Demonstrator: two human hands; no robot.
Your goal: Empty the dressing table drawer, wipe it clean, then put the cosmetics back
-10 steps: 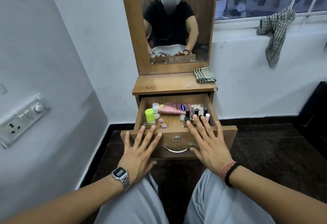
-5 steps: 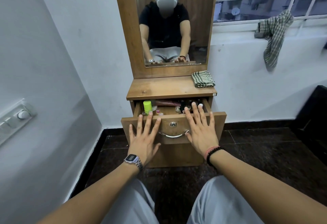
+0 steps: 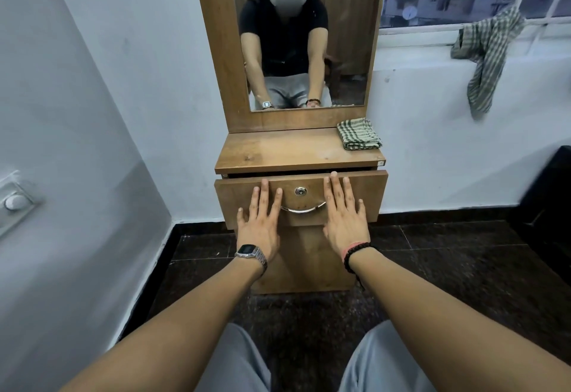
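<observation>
Bare forearms, no sleeves in sight. On the left wrist sat a silver metal-band digital watch (image 3: 251, 254) with a dark rectangular face; on the right, a black beaded bracelet (image 3: 355, 252) beside a pinkish thread band. Light grey trousers (image 3: 383, 360) covered both legs.

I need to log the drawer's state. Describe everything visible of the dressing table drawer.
The drawer shows only its brown wood-look front panel, with a round metal lock above a curved silver handle. It is almost shut, a thin dark gap remaining under the tabletop; its contents are hidden. The left hand and right hand lie flat and open on the panel, either side of the handle.
</observation>
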